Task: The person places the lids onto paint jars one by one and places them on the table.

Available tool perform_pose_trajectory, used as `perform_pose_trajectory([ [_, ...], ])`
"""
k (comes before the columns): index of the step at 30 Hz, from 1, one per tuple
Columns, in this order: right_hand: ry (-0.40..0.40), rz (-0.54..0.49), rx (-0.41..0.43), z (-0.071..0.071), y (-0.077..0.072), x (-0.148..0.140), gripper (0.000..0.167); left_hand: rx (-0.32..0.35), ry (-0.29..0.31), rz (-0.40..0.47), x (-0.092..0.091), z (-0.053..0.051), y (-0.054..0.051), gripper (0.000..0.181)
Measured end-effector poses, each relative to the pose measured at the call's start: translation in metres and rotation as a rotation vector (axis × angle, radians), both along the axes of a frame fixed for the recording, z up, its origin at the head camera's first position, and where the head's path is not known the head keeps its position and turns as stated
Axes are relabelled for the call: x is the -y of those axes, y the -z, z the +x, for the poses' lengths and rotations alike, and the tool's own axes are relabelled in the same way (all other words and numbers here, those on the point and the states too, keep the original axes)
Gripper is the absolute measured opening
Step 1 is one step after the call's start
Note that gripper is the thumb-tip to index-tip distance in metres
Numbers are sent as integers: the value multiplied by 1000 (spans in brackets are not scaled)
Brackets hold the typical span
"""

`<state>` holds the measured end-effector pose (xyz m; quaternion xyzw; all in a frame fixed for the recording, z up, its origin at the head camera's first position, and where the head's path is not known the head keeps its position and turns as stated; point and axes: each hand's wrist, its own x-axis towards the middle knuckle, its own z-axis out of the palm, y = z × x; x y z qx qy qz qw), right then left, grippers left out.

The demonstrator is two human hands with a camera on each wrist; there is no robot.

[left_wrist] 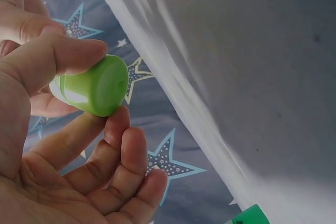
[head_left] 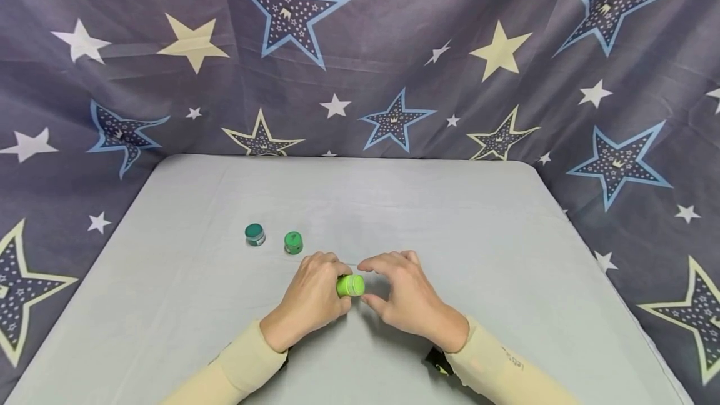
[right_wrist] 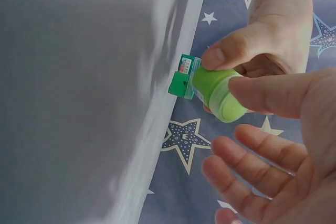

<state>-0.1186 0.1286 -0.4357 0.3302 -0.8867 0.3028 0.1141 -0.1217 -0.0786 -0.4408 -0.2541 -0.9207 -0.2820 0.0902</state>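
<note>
A small lime-green jar (head_left: 351, 285) lies tilted on its side in my left hand (head_left: 315, 292), which pinches it between thumb and fingertips. One end of the jar points toward my right hand (head_left: 406, 297). That hand is beside the jar, its thumb and fingers spread apart around the end without gripping it. In the right wrist view, the right thumb overlaps the rim of the jar (right_wrist: 212, 85); whether it touches cannot be told. The left wrist view shows the jar's smooth outer end (left_wrist: 113, 85) between the left thumb and fingers.
Two more small jars stand on the grey-white table (head_left: 450, 217), left of and beyond the hands: a dark teal-green one (head_left: 255, 235) and a bright green one (head_left: 293, 242). A star-patterned cloth (head_left: 360, 55) hangs behind the table and along its sides.
</note>
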Motion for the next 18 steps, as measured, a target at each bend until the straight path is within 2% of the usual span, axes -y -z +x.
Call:
perform_pose_trajectory([
  [3, -22, -1, -20, 0, 2, 1, 49, 2, 6, -1, 0, 0, -1, 26],
  [8, -34, -9, -32, 1, 4, 3, 42, -3, 9, -4, -1, 1, -2, 27],
  [18, -10, 0, -19, 2, 3, 4, 25, -1, 2, -2, -1, 3, -3, 27],
])
